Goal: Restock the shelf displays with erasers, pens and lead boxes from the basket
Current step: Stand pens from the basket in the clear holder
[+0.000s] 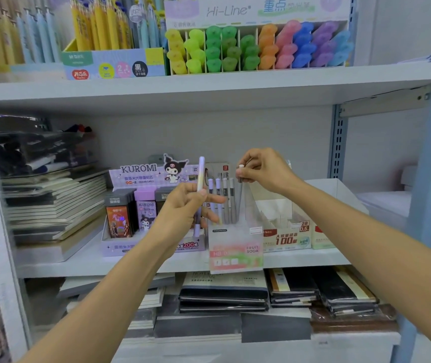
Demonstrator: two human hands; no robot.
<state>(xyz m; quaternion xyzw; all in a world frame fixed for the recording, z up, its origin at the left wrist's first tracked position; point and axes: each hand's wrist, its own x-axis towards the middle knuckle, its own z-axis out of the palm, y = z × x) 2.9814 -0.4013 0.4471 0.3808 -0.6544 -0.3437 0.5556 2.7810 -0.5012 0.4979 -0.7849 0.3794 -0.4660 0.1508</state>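
Two pens are in your hands, and both stand nearly upright, which is what the coming move turns on. To the left of your left hand sits the purple cardboard Kuromi display of lead boxes (143,205) on the white metal shelf (300,258).

Your left hand (183,205) has its fingers curled round the lower barrel of a pastel lilac-and-yellow pen (201,169). The pen's long axis is vertical and its top rises well above your knuckles.

Just to the right of that hand, and a little below it, is the translucent "FRUIT SODA" display box (235,250), with a row of slim grey and lilac pens (222,200) standing in it.

Your right hand (264,171) hovers directly over the box's right side. Its fingertips pinch the white top of a slim grey pen (240,188) that points straight down among the others. I cannot tell whether its tip is seated.

This right-hand pen looks closest to going in with a straight drop. The left-hand pen would need a short shift rightward first.
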